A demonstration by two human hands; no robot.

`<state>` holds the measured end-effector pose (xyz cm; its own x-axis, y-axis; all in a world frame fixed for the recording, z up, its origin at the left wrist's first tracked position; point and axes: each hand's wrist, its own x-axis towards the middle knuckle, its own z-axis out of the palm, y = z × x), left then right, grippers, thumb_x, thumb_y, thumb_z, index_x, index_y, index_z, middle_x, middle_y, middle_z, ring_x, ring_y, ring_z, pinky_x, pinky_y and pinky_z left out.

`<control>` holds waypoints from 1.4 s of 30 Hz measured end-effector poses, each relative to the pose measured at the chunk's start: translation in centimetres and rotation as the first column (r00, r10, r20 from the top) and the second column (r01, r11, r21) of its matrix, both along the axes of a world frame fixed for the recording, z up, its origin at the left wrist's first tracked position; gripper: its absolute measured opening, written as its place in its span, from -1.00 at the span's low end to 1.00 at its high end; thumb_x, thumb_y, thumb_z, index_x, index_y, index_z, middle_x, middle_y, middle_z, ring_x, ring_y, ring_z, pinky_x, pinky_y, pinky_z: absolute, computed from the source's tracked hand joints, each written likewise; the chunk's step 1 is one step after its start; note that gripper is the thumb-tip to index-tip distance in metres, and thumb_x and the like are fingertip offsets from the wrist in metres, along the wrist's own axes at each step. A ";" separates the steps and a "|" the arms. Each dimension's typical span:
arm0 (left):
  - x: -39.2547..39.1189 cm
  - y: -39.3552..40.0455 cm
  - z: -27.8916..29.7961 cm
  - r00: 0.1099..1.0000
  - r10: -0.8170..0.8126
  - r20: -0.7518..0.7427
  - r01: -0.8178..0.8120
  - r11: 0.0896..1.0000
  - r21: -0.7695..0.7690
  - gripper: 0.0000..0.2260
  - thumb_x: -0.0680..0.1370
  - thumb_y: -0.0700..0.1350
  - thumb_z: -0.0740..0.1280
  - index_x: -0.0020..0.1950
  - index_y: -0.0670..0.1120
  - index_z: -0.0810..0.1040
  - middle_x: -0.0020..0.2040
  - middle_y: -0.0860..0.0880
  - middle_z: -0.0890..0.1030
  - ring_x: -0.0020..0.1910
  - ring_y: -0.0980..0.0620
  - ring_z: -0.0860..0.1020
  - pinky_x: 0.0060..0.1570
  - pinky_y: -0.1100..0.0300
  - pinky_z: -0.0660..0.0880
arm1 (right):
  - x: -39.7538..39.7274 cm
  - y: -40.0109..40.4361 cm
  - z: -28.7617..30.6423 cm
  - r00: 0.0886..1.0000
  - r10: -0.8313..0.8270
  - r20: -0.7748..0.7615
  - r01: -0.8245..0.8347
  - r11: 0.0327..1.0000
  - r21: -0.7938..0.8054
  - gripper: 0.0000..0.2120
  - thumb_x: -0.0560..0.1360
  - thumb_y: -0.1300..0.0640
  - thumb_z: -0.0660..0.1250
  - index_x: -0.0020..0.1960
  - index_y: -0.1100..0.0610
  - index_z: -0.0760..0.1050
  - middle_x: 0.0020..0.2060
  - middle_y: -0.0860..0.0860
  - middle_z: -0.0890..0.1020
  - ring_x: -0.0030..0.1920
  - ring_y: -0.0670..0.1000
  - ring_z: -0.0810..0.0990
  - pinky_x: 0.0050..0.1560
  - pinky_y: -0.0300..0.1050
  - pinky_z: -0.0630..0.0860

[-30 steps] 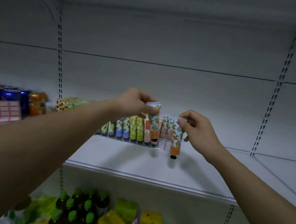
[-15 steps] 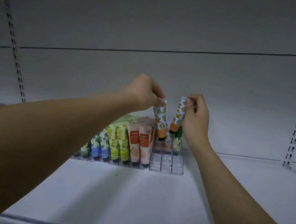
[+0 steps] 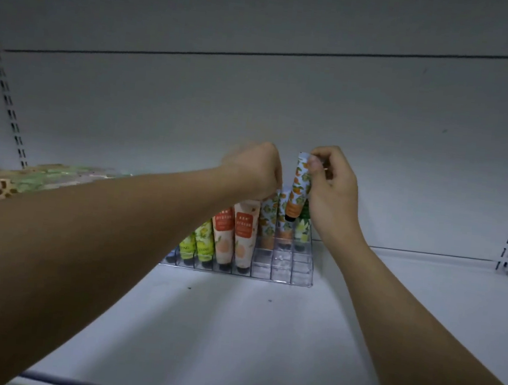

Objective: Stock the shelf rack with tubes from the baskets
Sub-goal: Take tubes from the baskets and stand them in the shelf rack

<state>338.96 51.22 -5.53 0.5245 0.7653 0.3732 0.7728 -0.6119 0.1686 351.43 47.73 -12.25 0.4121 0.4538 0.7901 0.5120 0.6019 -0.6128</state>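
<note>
Tubes of soft printed plastic stand cap-down in a clear acrylic rack [image 3: 297, 272] of small square cells on the white shelf [image 3: 232, 331]; my right hand [image 3: 332, 194] pinches the flat crimped top of one orange-fruit tube [image 3: 299, 191], thumb and fingers curled on it, its black cap hanging just above the rack's back rows; my left hand [image 3: 253, 170] is curled into a fist over the neighbouring orange-print tube [image 3: 267, 222], though I cannot tell whether the fingers really grip it; in front I count two peach tubes [image 3: 243, 238] and two lime-green tubes [image 3: 197, 244], smooth and rounded, with a green-and-white tube [image 3: 302, 228] on the right end; my left forearm hides the rest of the rack; three cells at the front right corner stand open; smooth bare shelf stretches wide to the right and toward me, ending at a dark front lip; blurred patterned packets [image 3: 28, 181] lie well off to the left.
</note>
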 end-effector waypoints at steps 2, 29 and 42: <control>0.1 -0.3 0.1 0.999 0.036 -0.012 -0.036 0.999 0.001 -0.80 0.49 -0.18 0.36 0.09 -0.07 0.66 0.03 -0.05 0.66 0.00 -0.06 0.60 0.05 0.02 0.58 | 0.0 0.0 -0.1 1.000 0.004 0.000 -0.004 1.000 -0.011 -0.89 0.61 0.18 0.21 -0.08 0.05 0.46 -0.28 -0.18 0.50 -0.28 -0.20 0.43 -0.22 -0.35 0.37; -8.1 -7.4 -14.1 0.953 -0.287 -0.094 0.271 0.950 -0.154 -0.45 0.50 0.40 0.06 0.43 0.21 0.30 0.35 0.17 0.32 0.31 0.07 0.22 0.23 0.03 0.19 | 0.0 -0.1 -1.8 0.988 -0.074 0.132 0.101 0.972 -0.214 -0.90 0.58 0.20 0.26 -0.05 0.04 0.52 -0.15 -0.06 0.59 -0.16 -0.04 0.56 -0.09 0.00 0.61; -8.3 -7.6 -13.4 0.963 -0.269 -0.034 0.257 0.947 -0.194 -0.50 0.51 0.37 0.13 0.37 0.19 0.39 0.37 0.15 0.35 0.35 0.04 0.23 0.27 -0.02 0.18 | -0.9 -2.8 -1.5 0.965 -0.201 0.167 0.233 0.953 -0.195 -0.73 0.61 0.18 0.18 0.25 -0.01 0.51 0.04 -0.01 0.41 -0.13 -0.22 0.46 -0.03 -0.37 0.40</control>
